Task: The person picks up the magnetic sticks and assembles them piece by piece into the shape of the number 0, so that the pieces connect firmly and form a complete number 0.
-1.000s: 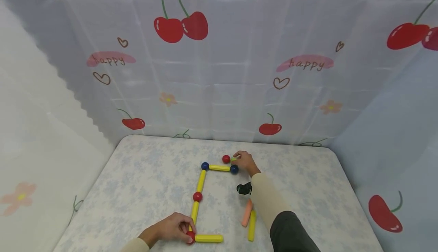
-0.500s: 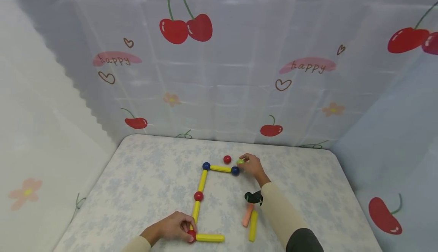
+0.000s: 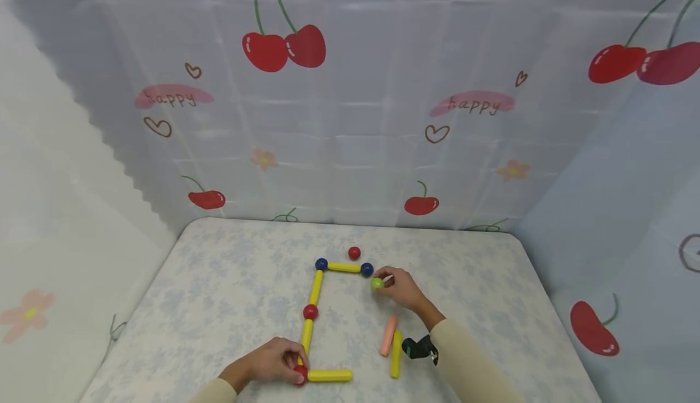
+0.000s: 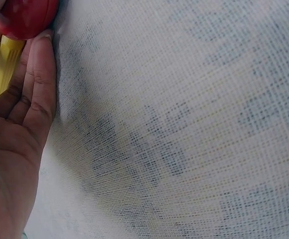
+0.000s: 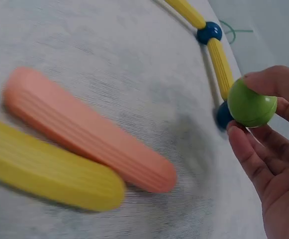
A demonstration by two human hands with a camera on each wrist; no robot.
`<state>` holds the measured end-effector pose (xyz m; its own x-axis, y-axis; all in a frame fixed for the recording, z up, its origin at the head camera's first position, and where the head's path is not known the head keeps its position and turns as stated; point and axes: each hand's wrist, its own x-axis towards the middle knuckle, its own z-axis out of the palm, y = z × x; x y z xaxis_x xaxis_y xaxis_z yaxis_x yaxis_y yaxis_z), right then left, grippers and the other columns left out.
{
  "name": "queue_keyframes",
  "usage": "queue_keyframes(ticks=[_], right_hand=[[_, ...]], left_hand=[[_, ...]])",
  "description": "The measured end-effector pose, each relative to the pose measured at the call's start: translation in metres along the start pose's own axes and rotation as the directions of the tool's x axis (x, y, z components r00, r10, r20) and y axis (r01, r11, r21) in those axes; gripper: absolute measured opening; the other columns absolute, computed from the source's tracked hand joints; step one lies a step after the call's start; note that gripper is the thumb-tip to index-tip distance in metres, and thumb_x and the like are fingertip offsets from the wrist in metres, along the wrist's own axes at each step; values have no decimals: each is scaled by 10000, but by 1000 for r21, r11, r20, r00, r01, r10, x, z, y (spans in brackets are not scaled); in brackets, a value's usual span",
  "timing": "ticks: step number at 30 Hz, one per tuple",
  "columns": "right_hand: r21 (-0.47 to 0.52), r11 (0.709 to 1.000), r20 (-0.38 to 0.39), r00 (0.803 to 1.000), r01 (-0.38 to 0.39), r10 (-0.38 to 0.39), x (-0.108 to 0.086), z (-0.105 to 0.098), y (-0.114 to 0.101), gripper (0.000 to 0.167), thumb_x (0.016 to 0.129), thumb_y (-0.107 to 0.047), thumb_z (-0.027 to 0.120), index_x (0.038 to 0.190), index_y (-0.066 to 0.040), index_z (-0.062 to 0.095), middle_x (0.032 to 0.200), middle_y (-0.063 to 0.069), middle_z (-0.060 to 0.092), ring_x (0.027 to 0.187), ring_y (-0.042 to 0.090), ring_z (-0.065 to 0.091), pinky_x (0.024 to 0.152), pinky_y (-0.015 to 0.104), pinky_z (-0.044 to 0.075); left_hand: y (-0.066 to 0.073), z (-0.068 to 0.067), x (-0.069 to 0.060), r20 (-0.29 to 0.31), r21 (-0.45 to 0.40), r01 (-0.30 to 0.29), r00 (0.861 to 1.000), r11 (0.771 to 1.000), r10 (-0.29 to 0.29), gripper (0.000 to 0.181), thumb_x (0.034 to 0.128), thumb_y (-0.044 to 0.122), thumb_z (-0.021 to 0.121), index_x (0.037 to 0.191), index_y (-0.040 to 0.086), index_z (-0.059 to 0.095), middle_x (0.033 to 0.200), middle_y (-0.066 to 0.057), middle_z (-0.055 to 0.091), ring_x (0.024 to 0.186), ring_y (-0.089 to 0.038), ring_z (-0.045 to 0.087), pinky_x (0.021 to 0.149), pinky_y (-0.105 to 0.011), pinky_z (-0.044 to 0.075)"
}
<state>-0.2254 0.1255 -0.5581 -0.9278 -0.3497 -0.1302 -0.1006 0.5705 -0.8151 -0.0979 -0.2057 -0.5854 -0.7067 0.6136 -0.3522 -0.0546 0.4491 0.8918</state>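
Observation:
Between thumb and fingers my right hand (image 3: 401,287) pinches a green ball (image 5: 252,103), held above the table right of the chain's far end. My left hand (image 3: 271,360) grips the red ball (image 4: 31,17) at the chain's near corner, thumb and fingers about it. From that ball a yellow stick (image 3: 330,375) points right. Another yellow stick (image 3: 307,337) leads up to a red ball (image 3: 310,312), then a further yellow stick (image 3: 316,287) reaches a blue ball (image 3: 321,264). A yellow stick (image 3: 344,267) joins it to a second blue ball (image 3: 367,268).
A loose red ball (image 3: 354,253) lies behind the far yellow stick. Right of the chain, an orange stick (image 5: 89,129) and a yellow stick (image 5: 49,167) lie side by side on the patterned tabletop (image 3: 229,293). A printed curtain (image 3: 339,117) stands behind the table.
My right hand has lifted the green ball from beside the loose red ball and brought it nearer, toward the loose sticks. The left hand stays on its red ball.

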Motion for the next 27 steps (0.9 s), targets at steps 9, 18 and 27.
queue_keyframes(ticks=[9, 18, 27], right_hand=[[20, 995, 322, 942, 97, -99, -35, 10, -8, 288, 821, -132, 766, 1083, -72, 663, 1043, -11, 639, 839, 152, 587, 723, 308, 493], [51, 999, 508, 861, 3, -28, -58, 30, -16, 195, 827, -95, 748, 1002, -116, 665, 959, -57, 626, 657, 151, 638, 589, 294, 520], [-17, 989, 594, 797, 147, -109, -68, 36, -24, 154, 795, -83, 776, 899, -116, 667, 873, -99, 635, 636, 37, 555, 588, 205, 462]], left_hand=[[-4, -2, -2, 3, 5, -34, 999, 999, 34, 167, 830, 208, 766, 969, 129, 714, 773, 51, 611, 666, -60, 541, 619, -199, 438], [-9, -1, -1, 15, -11, -62, 998, 998, 62, 177, 831, 197, 764, 977, 109, 713, 776, 50, 616, 664, -42, 542, 613, -192, 440], [-2, -1, -2, 8, -28, -47, 999, 999, 47, 196, 833, 198, 762, 983, 83, 708, 764, 61, 601, 662, -37, 527, 616, -184, 430]])
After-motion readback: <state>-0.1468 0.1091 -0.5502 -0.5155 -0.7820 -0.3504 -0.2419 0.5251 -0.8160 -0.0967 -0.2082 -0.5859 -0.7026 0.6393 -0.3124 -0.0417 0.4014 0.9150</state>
